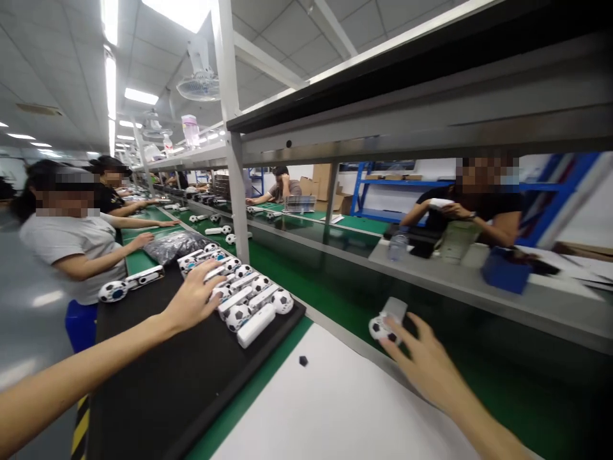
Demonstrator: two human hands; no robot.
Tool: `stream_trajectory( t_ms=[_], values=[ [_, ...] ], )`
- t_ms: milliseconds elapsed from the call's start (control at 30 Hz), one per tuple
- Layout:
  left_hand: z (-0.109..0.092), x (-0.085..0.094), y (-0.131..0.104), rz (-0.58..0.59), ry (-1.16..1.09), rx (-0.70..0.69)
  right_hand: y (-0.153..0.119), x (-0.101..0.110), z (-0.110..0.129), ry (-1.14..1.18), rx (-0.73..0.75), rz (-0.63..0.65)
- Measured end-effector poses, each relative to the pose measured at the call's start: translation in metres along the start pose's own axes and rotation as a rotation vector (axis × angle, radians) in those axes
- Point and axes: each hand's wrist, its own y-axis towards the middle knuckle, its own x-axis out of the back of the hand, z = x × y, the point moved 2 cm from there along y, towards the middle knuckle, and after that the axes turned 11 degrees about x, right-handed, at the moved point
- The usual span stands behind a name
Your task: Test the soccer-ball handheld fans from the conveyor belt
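Several white units with black-and-white football-patterned round ends (238,315) lie in rows on a black mat (167,377). My left hand (195,295) reaches over these rows from the left, fingers spread and touching or just above the units. At the right, my right hand (421,348) has its fingers apart beside a single football-patterned unit (383,327) over the green belt; whether the fingertips touch it is unclear. That unit's white body is blurred. White paper (306,409) covers the surface between my hands, with a small black pentagon piece (303,361) on it.
A metal post (237,191) and overhead shelf (407,128) stand beyond the mat. More units lie along the green belt (287,262). People sit at the left and across the belt. A plastic bag (175,245) and a blue bin (505,269) are also around.
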Motion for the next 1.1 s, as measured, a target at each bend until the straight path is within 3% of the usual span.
stream_trajectory(
  t_ms=[133,233,367,467,633,733,800,933,1033,1100],
  values=[
    [-0.149,-0.019,0.029,0.121,-0.244,-0.321,0.011,-0.021,0.017,0.075,-0.029,0.074],
    [-0.238,-0.034,0.050,0.233,-0.382,-0.419,0.014,-0.008,0.015,0.142,-0.101,0.018],
    [-0.312,-0.052,0.075,0.433,-0.573,-0.379,0.004,0.053,0.000,0.297,-0.233,-0.152],
    [-0.352,-0.056,0.073,0.622,-0.795,-0.405,-0.008,0.109,-0.006,0.495,-0.289,-0.300],
    [-0.399,-0.028,0.035,0.857,-1.185,-0.443,-0.033,0.171,0.003,0.904,-0.244,-0.596],
    [-0.410,0.000,0.014,1.057,-1.477,-0.426,-0.046,0.188,0.009,1.038,-0.205,-0.768],
    [-0.412,0.016,0.007,1.171,-1.677,-0.371,-0.052,0.193,0.015,1.090,-0.183,-0.815],
    [-0.410,0.029,0.005,1.338,-2.074,-0.222,-0.058,0.195,0.032,1.128,-0.088,-0.763],
    [-0.402,0.031,0.008,1.678,-2.277,-0.169,-0.062,0.193,0.046,1.111,0.005,-0.664],
    [-0.395,0.034,0.011,1.877,-2.352,-0.207,-0.065,0.193,0.051,1.131,0.034,-0.594]
  ],
)
